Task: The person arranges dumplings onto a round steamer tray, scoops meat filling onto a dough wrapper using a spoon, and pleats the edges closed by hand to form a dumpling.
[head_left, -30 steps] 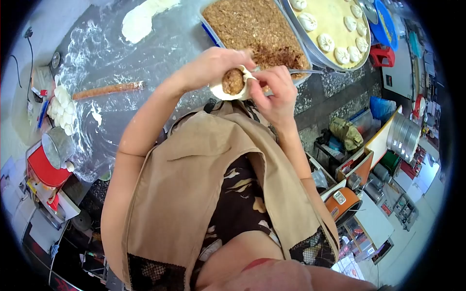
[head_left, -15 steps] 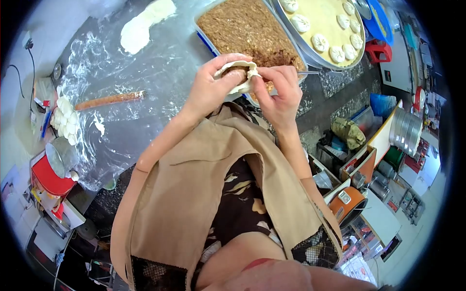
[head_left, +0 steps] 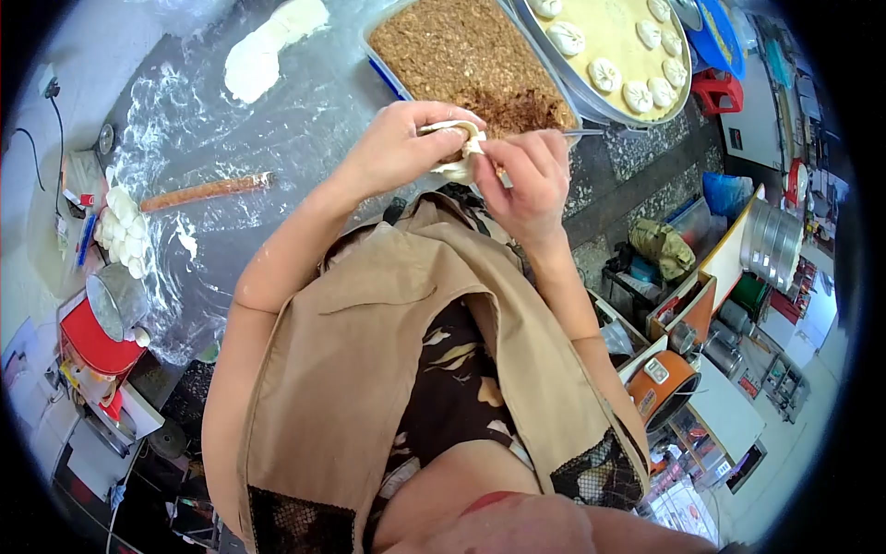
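Note:
A partly closed filled bun [head_left: 472,141] of white dough is held up in front of my chest. My left hand [head_left: 392,148] cups it, with the thumb over its opening and fingers around the side. My right hand [head_left: 531,180] pinches the dough's edge between thumb and fingertips, where pleats gather. Brown filling barely shows inside; the thumb and dough hide most of it. Just beyond the hands is a plastic tub of brown minced filling [head_left: 461,55], scooped out at the near corner. A thin metal handle [head_left: 586,133] sticks out beside my right hand; whether the hand touches it, I cannot tell.
A round steamer tray [head_left: 604,32] at the upper right carries several pleated buns. On the floured table [head_left: 305,138] lie a rolling pin [head_left: 208,191], a flat piece of dough [head_left: 254,65] and a pile of small dough pieces [head_left: 122,231]. Shelves with pots stand at right.
The dough's opening has become narrower and is turned further from view. My left hand has tilted the bun, and my right hand has closed in, still pinching the edge.

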A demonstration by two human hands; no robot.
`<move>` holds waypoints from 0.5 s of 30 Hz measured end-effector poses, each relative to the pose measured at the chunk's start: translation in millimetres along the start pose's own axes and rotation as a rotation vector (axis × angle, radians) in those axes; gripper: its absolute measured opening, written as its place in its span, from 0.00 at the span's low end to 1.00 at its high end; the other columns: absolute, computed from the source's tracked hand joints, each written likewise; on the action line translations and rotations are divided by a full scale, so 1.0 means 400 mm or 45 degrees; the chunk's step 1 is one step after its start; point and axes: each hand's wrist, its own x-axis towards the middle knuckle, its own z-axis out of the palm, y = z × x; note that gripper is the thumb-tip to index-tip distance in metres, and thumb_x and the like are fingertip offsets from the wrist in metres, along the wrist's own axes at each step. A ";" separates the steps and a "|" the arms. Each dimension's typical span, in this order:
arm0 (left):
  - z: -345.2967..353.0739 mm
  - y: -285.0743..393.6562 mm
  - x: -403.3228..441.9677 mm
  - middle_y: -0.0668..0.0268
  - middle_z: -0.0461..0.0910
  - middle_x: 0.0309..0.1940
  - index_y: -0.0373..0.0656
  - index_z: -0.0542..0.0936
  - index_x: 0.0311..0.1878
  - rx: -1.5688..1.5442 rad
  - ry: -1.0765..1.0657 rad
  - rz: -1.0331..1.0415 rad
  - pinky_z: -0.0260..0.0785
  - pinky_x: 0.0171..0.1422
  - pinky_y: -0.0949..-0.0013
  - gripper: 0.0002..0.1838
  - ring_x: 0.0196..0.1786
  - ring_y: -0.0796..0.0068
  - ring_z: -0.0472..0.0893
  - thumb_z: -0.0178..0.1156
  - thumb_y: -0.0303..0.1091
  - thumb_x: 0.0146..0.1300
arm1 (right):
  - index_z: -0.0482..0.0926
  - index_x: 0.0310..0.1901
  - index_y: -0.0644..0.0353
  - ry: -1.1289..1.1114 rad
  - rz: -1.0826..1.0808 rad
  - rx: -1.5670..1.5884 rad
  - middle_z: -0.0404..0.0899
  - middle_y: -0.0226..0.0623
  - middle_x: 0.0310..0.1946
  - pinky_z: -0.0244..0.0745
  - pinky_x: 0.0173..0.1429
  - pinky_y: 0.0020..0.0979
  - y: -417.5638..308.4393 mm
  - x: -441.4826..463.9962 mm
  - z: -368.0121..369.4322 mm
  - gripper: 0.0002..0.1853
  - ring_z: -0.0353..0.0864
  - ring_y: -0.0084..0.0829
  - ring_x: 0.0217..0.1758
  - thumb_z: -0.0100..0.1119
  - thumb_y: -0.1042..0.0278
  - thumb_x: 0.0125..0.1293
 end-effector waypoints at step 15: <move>0.118 -0.107 -0.051 0.57 0.63 0.70 0.41 0.56 0.73 -1.031 0.260 0.106 0.68 0.67 0.61 0.29 0.69 0.67 0.67 0.48 0.32 0.72 | 0.79 0.30 0.59 0.024 0.519 0.343 0.77 0.33 0.26 0.68 0.37 0.32 -0.012 -0.041 0.032 0.05 0.73 0.33 0.31 0.67 0.76 0.53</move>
